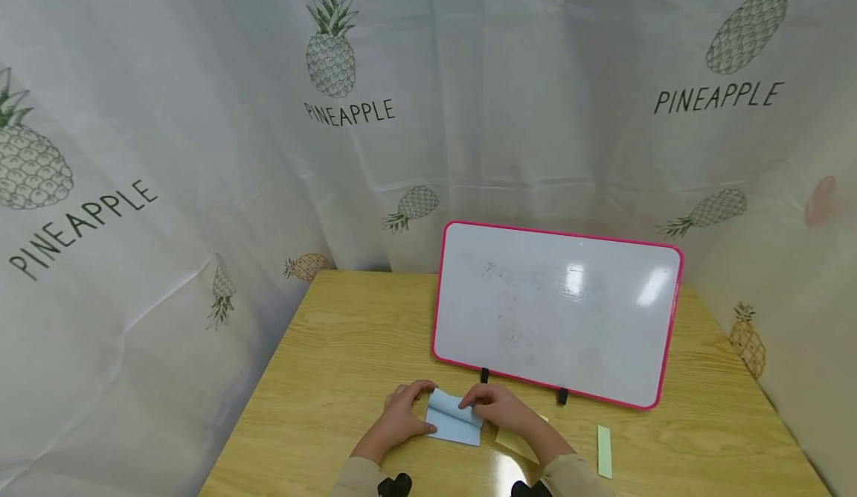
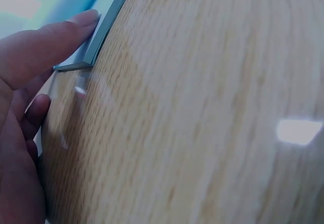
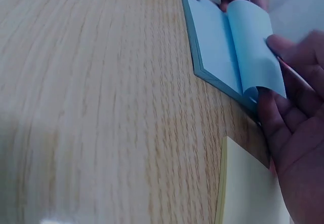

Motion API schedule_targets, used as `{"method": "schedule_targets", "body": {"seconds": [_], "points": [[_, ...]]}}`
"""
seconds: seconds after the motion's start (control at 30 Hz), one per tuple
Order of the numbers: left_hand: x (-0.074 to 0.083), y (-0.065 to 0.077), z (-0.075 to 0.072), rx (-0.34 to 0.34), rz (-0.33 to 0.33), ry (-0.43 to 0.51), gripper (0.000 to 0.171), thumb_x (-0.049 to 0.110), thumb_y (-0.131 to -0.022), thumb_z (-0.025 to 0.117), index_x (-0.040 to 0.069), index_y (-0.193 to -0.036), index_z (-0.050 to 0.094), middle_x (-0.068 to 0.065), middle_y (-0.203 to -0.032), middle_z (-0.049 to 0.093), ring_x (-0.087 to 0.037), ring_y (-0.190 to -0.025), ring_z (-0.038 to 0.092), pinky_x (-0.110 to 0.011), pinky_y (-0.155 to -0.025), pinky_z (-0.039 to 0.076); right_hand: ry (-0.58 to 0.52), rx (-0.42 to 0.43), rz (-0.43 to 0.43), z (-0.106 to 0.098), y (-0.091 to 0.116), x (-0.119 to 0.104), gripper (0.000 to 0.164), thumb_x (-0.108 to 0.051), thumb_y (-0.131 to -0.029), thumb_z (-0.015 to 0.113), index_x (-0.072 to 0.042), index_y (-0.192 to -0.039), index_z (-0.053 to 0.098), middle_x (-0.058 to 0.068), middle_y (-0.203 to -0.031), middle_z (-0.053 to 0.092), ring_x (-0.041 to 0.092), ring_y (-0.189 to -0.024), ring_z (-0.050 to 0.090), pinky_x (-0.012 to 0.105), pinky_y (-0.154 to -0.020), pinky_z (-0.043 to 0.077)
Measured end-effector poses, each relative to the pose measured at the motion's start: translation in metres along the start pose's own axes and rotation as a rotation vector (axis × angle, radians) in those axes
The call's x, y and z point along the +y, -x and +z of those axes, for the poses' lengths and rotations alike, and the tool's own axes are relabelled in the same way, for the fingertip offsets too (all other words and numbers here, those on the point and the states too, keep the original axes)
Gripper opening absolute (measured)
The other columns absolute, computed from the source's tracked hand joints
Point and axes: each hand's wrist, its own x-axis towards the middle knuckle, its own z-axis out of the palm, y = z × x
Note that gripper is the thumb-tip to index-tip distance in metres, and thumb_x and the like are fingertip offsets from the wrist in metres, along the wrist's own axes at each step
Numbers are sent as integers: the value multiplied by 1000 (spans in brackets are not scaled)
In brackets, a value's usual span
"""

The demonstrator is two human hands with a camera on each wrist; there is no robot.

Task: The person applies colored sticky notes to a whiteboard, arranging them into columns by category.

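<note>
A thick pad of light blue paper [image 1: 458, 431] lies on the table, its sheets stacked. My left hand [image 1: 399, 419] holds the pad at its left end, the thumb [image 2: 83, 20] pressing on top near the edge. At the right end my right hand [image 1: 504, 410] pinches the lifted top sheet [image 3: 257, 46] between thumb and fingers. That sheet curls back in a roll over the far half of the pad, and the blue sheet beneath shows flat. Beside the right hand is a pale yellow pad [image 3: 251, 186], partly hidden under the forearm in the head view.
A whiteboard [image 1: 556, 311] with a pink frame stands behind the hands on small black feet [image 1: 562, 396]. To the right lies a narrow pale green strip [image 1: 605, 451]. The wooden table [image 1: 348, 333] reaches back to a pineapple-print curtain [image 1: 495, 110].
</note>
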Motion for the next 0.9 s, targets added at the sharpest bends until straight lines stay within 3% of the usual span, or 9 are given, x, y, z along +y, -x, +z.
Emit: {"method": "schedule_targets", "body": {"seconds": [0.2,0.5,0.73,0.9], "points": [[2,1,1,2,-9,-14,71,26,-68,90,20,-129,55,4,-126,57,-21,-110,45,-50,-95,27,28,42,45,-3,0,2,20,-5,-82,77,-7,-101,74,4,-98,67,15,-86,60,24,-71,50],[0,0,1,14,26,-53,74,28,-67,90,17,-130,55,3,-126,57,-21,-109,45,-49,-94,29,46,124,52,-5,1,4,16,-3,-86,72,-7,-101,75,7,-106,68,15,-98,62,25,-75,51],[-1,1,0,13,40,-41,76,28,-66,90,20,-131,53,8,-125,58,-18,-109,45,-48,-93,28,78,227,84,-7,0,2,18,-5,-84,75,-7,-101,76,4,-98,68,10,-73,54,23,-61,48],[0,1,0,15,72,-31,77,28,-66,90,19,-132,51,9,-123,60,-14,-103,46,-46,-90,28,114,252,110,-11,-1,0,17,-5,-83,76,-8,-99,77,4,-99,68,13,-85,59,25,-66,51]]}}
